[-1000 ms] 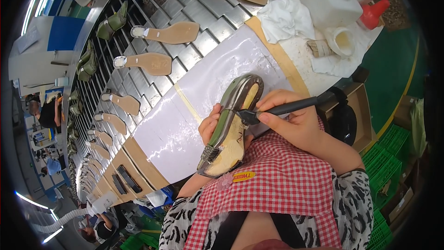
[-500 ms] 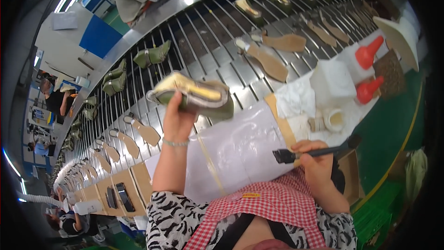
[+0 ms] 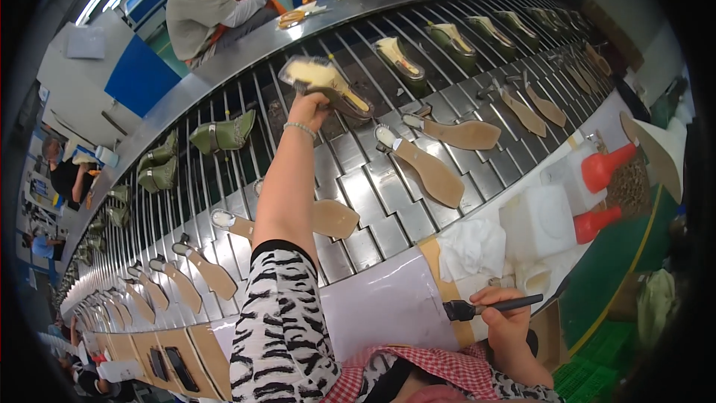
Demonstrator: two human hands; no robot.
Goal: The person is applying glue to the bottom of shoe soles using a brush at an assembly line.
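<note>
- Head view: left hand (image 3: 309, 110) stretched out over the far, barred side of the conveyor (image 3: 362, 190), pinching a shoe (image 3: 324, 75) by its near side; fingertips partly hidden.
- Shoe underside up, cream and yellow showing. Sits between green shoes (image 3: 222, 134) to the left and upturned shoes (image 3: 400, 63) to the right. Touching the bars or just above: cannot tell.
- Right hand (image 3: 503, 321) curled, thumb and fingers closed round the brush (image 3: 460, 310); dark bristles point left, by the right end of the mat (image 3: 380, 298).
- Handling, judged: shoe looks stiff and fairly solid, fit for one hand. Underside could be tacky; smooth upper may slip or mark.
- Best hold: firmly by the sides of the upper, fingers clear of the underside.
- Brush: probably light, rigid; hold near the bristle end for control.
</note>
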